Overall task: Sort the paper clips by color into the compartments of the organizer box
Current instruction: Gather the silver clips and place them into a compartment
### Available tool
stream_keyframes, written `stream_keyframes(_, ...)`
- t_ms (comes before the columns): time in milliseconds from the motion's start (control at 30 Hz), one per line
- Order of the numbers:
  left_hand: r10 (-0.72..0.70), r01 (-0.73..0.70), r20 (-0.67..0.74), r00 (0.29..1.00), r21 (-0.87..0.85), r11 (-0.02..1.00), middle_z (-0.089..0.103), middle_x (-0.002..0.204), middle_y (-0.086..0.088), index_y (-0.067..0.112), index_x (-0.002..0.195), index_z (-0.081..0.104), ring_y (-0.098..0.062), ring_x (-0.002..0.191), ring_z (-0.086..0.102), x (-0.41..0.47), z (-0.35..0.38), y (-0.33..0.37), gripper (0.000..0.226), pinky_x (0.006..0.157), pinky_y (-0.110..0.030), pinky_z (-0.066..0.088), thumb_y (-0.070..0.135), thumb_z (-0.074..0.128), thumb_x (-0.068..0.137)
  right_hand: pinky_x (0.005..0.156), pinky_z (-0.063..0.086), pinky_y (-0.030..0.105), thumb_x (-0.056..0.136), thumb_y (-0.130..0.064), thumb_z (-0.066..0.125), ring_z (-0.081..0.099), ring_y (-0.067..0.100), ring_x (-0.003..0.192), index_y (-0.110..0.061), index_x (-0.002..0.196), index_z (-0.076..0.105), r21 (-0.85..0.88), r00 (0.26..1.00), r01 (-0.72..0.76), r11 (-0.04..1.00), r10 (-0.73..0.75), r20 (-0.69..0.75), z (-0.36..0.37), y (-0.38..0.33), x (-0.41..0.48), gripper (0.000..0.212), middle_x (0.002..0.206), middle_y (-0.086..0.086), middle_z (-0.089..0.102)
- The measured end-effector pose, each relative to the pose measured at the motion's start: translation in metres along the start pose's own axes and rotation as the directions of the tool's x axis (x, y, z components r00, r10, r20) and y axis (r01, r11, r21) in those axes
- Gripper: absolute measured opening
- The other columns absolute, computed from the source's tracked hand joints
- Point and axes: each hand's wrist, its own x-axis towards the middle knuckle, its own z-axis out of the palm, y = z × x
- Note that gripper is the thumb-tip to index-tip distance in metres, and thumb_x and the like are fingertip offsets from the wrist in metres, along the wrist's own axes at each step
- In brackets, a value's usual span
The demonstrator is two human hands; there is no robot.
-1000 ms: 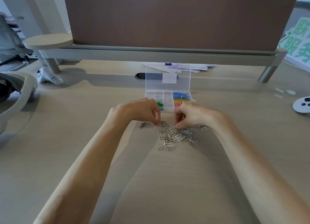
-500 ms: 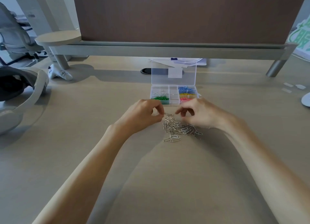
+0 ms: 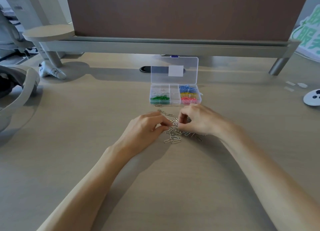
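A clear organizer box (image 3: 175,102) stands open on the desk, its lid (image 3: 174,70) tilted up behind. Its compartments hold green clips (image 3: 159,98), a few silver clips (image 3: 161,92), blue clips (image 3: 187,88), yellow clips (image 3: 188,93) and pink clips (image 3: 187,98). A pile of silver paper clips (image 3: 174,135) lies just in front of the box. My left hand (image 3: 145,129) pinches silver clips at the pile's left side. My right hand (image 3: 199,121) has curled fingers pinching clips at the pile's top right. The two hands nearly meet over the pile.
A raised monitor shelf (image 3: 155,45) with a brown panel spans the back. A grey headset (image 3: 15,92) lies at far left, a small white tube (image 3: 53,73) beside a shelf leg. A white panda-face disc (image 3: 312,97) sits at far right.
Both hands have drawn closer together over the silver pile and sit lower on it. The view has shifted a little, so the box appears farther from the hands.
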Motion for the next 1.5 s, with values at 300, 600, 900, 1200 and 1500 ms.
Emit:
stream_keyframes(300, 0.169, -0.173, 0.081, 0.982, 0.055, 0.983, 0.063, 0.095, 0.016, 0.029, 0.098, 0.071, -0.005, 0.089, 0.057, -0.004, 0.008, 0.000, 0.011, 0.064, -0.035, 0.051, 0.031, 0.061, 0.092, 0.065, 0.041, 0.016, 0.083, -0.031, 0.068, 0.056, -0.003, 0.077, -0.028, 0.084, 0.065, 0.043, 1.000, -0.017, 0.999, 0.018, -0.021, -0.001, 0.000, -0.002, 0.003, 0.084, -0.015, 0.064)
stream_keyframes(600, 0.197, -0.187, -0.010, 0.980, 0.263, 0.946, 0.061, 0.092, 0.011, 0.024, 0.093, 0.067, -0.009, 0.089, 0.056, 0.000, 0.012, -0.006, 0.010, 0.048, -0.035, 0.047, 0.026, 0.058, 0.093, 0.066, 0.044, 0.021, 0.082, -0.036, 0.070, 0.057, -0.001, 0.076, -0.028, 0.083, 0.063, 0.033, 0.997, -0.071, 0.997, 0.070, 0.045, -0.003, -0.001, 0.005, 0.010, 0.080, -0.016, 0.061)
stream_keyframes(900, 0.126, -0.117, -0.077, 0.989, 0.113, 0.987, 0.063, 0.096, 0.014, 0.025, 0.095, 0.066, -0.009, 0.092, 0.058, 0.000, 0.008, -0.007, 0.008, 0.061, -0.037, 0.051, 0.030, 0.060, 0.094, 0.067, 0.039, 0.022, 0.084, -0.031, 0.068, 0.052, 0.000, 0.079, -0.027, 0.078, 0.062, 0.141, 0.972, -0.024, 0.990, 0.056, -0.229, -0.002, 0.006, -0.015, 0.009, 0.082, -0.014, 0.059)
stream_keyframes(1200, 0.273, -0.272, 0.016, 0.962, 0.177, 0.946, 0.061, 0.090, 0.013, 0.025, 0.089, 0.065, -0.010, 0.089, 0.055, -0.010, 0.013, 0.016, 0.007, 0.049, -0.030, 0.044, 0.026, 0.058, 0.091, 0.077, 0.048, 0.033, 0.079, -0.031, 0.062, 0.055, 0.009, 0.090, -0.022, 0.079, 0.065, 0.080, 0.896, 0.161, 0.984, -0.111, -0.431, 0.027, 0.006, -0.058, 0.009, 0.087, -0.014, 0.064)
stream_keyframes(1500, 0.191, -0.174, -0.057, 0.980, 0.224, 0.959, 0.060, 0.091, 0.013, 0.025, 0.091, 0.066, -0.011, 0.086, 0.057, -0.005, 0.012, 0.004, 0.006, 0.046, -0.035, 0.047, 0.027, 0.060, 0.092, 0.070, 0.044, 0.036, 0.077, -0.019, 0.068, 0.058, 0.010, 0.086, -0.024, 0.076, 0.064, -0.071, 0.891, 0.176, 0.982, -0.189, -0.414, 0.029, 0.012, -0.053, 0.007, 0.082, -0.015, 0.067)
